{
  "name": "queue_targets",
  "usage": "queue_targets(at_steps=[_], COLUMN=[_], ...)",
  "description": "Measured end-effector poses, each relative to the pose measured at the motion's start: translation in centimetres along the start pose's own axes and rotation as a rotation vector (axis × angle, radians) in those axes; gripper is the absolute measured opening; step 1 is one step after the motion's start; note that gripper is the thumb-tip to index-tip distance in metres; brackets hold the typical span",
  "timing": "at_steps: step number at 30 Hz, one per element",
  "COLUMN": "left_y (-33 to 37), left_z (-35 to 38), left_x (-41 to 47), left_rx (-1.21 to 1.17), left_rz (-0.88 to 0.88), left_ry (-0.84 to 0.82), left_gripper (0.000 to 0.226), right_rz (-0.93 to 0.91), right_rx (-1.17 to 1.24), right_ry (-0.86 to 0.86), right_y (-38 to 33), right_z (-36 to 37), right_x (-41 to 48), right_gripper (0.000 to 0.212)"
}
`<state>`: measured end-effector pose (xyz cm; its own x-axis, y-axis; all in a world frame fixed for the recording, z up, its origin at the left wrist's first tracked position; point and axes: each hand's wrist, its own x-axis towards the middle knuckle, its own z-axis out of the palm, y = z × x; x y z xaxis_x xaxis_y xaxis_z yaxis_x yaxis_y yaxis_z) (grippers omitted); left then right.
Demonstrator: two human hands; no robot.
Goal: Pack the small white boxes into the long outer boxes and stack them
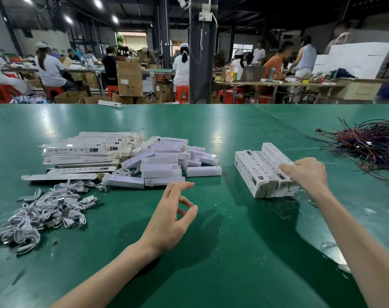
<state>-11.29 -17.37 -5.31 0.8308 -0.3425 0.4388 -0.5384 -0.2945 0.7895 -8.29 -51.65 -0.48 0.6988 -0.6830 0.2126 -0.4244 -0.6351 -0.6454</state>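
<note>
The table (211,252) is a glossy deep green all over. The small white boxes (173,161) are plain white with a faint lilac tint. Left of that pile, the flat outer boxes (82,152) are white with black logos and text, cream-tan on the flaps. Right of the pile, the packed outer boxes (262,172) have the same white with black markings. Near-left of it, the cables (44,210) are white with silvery plugs. Far right of it, the wire tangle (371,145) is dark red, purple and black. Way behind, the stools (182,92) are red and the cartons (129,78) brown.
</note>
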Motion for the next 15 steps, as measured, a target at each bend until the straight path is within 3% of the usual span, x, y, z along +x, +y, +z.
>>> queue_targets(at_steps=[6,12,15], left_y=[-0.1,0.1,0.2], left_z=[0.0,-0.1,0.0], left_x=[0.0,0.0,-0.1], left_rx=[0.008,0.012,0.009], left_rz=[0.000,0.007,0.005], left_ry=[-0.002,0.000,0.007], left_gripper=[0.040,0.039,0.039], right_rz=[0.029,0.072,0.057], right_rx=[0.114,0.248,0.260], right_ry=[-0.088,-0.142,-0.090], right_y=[0.0,0.2,0.2], right_z=[-0.4,-1.0,-1.2], right_x=[0.3,0.4,0.3], right_gripper=[0.053,0.039,0.049])
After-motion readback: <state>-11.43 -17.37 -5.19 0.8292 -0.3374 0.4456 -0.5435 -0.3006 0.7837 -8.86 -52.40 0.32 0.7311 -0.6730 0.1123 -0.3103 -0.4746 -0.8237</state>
